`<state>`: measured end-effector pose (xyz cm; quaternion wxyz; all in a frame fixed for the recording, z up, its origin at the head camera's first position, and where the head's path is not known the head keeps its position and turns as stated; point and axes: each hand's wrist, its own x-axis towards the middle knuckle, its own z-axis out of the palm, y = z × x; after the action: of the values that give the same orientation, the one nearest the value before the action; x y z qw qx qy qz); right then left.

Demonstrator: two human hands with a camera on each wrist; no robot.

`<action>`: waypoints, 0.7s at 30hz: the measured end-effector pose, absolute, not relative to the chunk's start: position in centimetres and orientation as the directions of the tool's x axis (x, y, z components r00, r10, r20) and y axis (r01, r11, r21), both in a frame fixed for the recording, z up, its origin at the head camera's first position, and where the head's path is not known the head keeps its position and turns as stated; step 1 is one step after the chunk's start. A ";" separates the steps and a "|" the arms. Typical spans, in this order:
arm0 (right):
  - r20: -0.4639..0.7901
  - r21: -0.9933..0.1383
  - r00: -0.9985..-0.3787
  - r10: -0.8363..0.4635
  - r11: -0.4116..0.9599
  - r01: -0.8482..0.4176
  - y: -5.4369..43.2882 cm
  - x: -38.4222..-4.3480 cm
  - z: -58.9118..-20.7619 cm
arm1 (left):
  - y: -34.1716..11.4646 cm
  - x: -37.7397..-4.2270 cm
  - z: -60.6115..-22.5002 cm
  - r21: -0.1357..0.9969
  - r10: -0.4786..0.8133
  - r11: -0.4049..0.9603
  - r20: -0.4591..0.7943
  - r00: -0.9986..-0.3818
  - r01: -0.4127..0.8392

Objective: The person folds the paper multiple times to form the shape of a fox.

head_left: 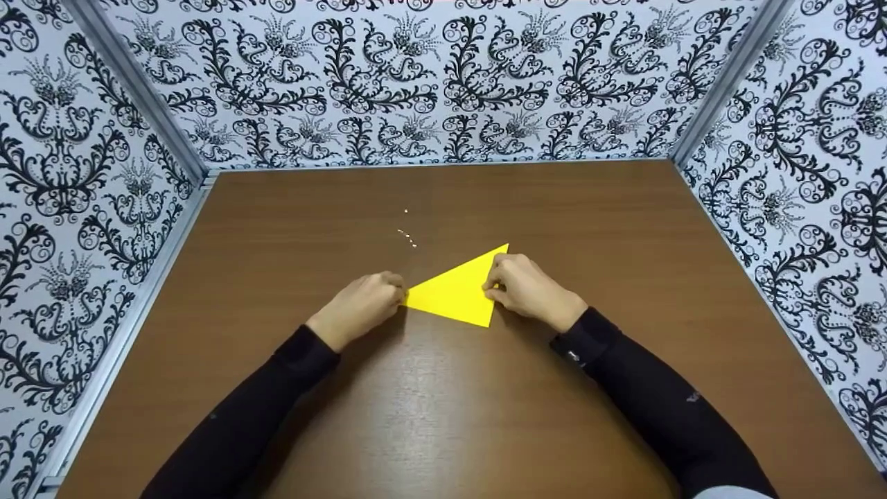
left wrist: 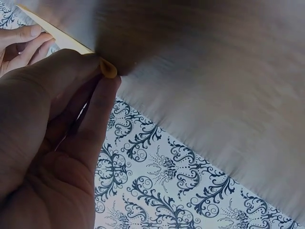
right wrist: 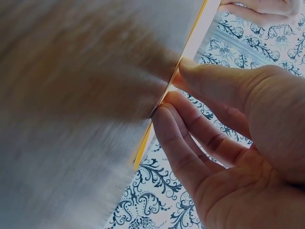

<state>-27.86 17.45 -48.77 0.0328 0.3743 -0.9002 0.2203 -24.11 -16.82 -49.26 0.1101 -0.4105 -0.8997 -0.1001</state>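
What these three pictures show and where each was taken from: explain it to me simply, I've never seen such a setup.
There is no machine here, only a person's two bare hands. The widest picture comes from a camera on the head, looking forward and down. The other two come from cameras on the wrists, each showing its own hand close up, with the other hand near an upper corner.

The left hand pinches the narrow end of a yellow paper; the right hand pinches its wider end. Beneath is a brown table with a few white specks, too small to identify. Patterned walls stand around it.
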 end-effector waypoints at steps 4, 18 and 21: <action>0.227 -0.370 -0.713 -0.664 0.618 -0.694 17.4 -27.8 -48.8 | -17.2 -23.5 -49.2 0.048 0.713 0.658 0.282 -0.642 0.752; 0.254 -0.360 -0.695 -0.673 0.601 -0.714 17.6 -27.8 -48.9 | -19.2 -21.6 -49.2 0.008 0.696 0.687 0.280 -0.661 0.727; 0.246 -0.359 -0.700 -0.670 0.608 -0.708 17.6 -27.9 -48.8 | -19.5 -21.3 -49.0 -0.031 0.705 0.685 0.281 -0.651 0.728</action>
<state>-27.89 17.56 -48.84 0.0431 0.3848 -0.8956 0.2189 -21.30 -19.48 -48.96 0.1363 -0.3949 -0.9076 -0.0422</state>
